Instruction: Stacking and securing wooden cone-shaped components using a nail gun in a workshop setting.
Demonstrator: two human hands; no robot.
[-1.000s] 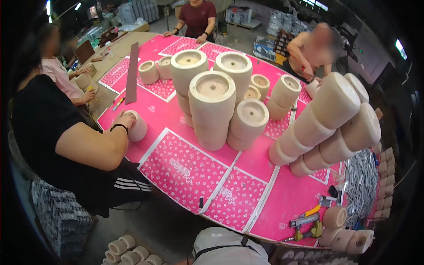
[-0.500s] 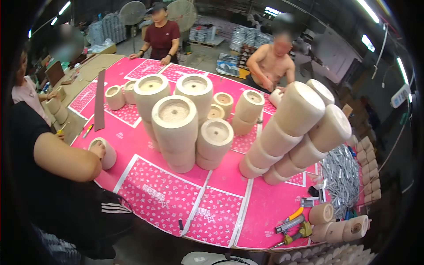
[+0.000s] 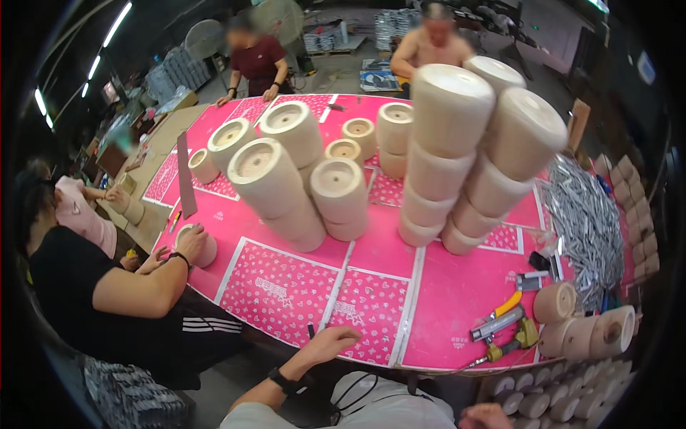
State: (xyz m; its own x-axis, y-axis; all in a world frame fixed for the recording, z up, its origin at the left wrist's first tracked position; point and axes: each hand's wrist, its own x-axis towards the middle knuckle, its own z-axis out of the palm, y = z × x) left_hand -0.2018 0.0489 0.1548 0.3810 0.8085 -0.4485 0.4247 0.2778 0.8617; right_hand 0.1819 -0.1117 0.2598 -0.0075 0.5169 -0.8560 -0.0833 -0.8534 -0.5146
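Observation:
My left hand (image 3: 334,344), with a dark watch on its wrist, reaches over the near table edge. Its fingers are stretched out and hold nothing. A small black piece (image 3: 311,330) lies on the pink tabletop just left of it. My right hand (image 3: 487,417) shows only in part at the lower edge, below the table, its fingers mostly cut off. Nearest to it on the table are a yellow-green air tool (image 3: 516,342), a grey-and-orange hand tool (image 3: 498,323) and pale wooden cylinders (image 3: 584,336) lying on their sides.
Stacked wooden cylinders (image 3: 449,114) tower at centre right; shorter stacks (image 3: 268,179) stand left of them. A pile of metal pieces (image 3: 586,229) covers the right side. At left, a person in black (image 3: 107,286) touches a cylinder (image 3: 204,247). Other people stand at the far side.
My two hands have come into view at the lower edge. The whole view has shifted. The person in black now has both hands near the cylinder.

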